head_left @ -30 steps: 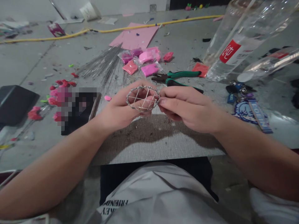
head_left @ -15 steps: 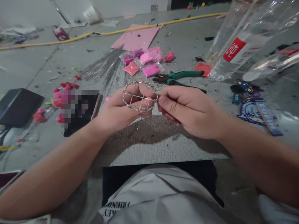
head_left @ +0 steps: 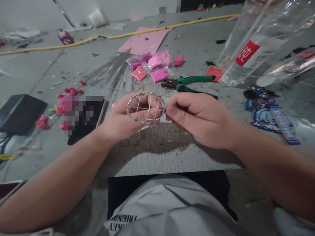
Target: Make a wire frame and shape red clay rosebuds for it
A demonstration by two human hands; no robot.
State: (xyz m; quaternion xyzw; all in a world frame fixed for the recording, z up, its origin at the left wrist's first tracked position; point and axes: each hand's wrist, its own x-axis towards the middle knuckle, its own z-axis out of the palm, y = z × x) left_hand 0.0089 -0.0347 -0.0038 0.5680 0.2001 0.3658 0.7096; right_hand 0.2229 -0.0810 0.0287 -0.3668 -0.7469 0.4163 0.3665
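Observation:
A round ring of twisted silver wire [head_left: 145,107] with thin cross wires inside it hangs above a grey board [head_left: 167,154]. My left hand [head_left: 123,119] is closed on the ring from behind and below, fingers showing through it. My right hand [head_left: 199,116] is closed in a pinch at the ring's right edge, thumb and forefinger pressed on the wire there. Both forearms reach in from the lower corners.
Green-handled pliers [head_left: 189,82] lie just beyond my hands. Behind them are bags of pink clay [head_left: 155,65], a bundle of thin wires [head_left: 110,70] and a pink sheet [head_left: 145,41]. Clear bottles [head_left: 251,46] and keys [head_left: 261,98] sit right; small red flowers [head_left: 61,105] and a black box [head_left: 17,113] left.
The ring has drifted slightly left and turned a little in my hands. My right hand has curled tighter at its right edge. The view has shifted slightly.

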